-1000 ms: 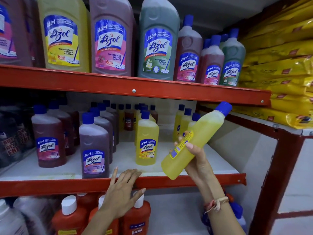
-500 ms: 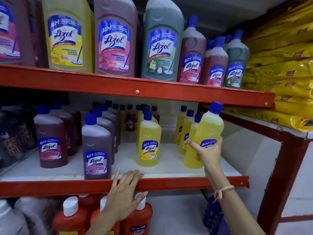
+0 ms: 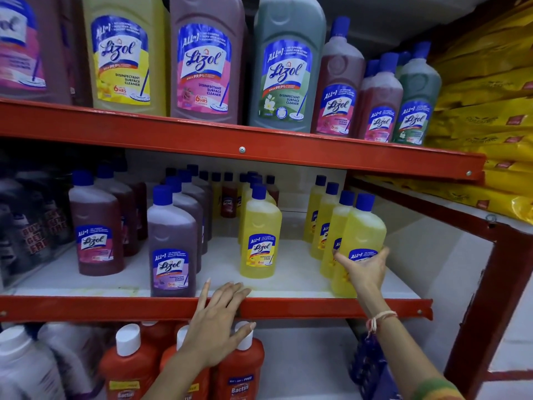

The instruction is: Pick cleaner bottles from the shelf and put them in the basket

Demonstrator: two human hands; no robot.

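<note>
Right hand (image 3: 364, 269) is wrapped around the lower body of a yellow plastic cleaner bottle with a blue cap (image 3: 362, 235), fingers and thumb closed against its front label. The bottle stands upright on the white middle shelf board (image 3: 300, 281), at about 3 o'clock from frame centre, at the shelf's right front corner. It sits at the head of a row of like yellow bottles (image 3: 324, 220) running back toward 12 o'clock, touching or just beside the next one; contact cannot be confirmed.

Left hand (image 3: 219, 321) lies flat on the red metal front rail of the middle shelf (image 3: 86, 307), at about 6 o'clock, fingers spread and holding nothing. Its thumb reaches down near the white cap of an orange bottle (image 3: 239, 368) on the lower shelf.

At 9 o'clock from the held bottle stands a single yellow bottle with a blue and yellow label (image 3: 259, 235), well apart from it. Further toward 9 o'clock: a purple bottle (image 3: 171, 243) at the shelf front, then a dark red bottle (image 3: 96, 229).

A dark blue basket (image 3: 372, 368) shows at about 5 o'clock, below the right wrist, partly hidden by the forearm. Its contents cannot be made out.
</note>
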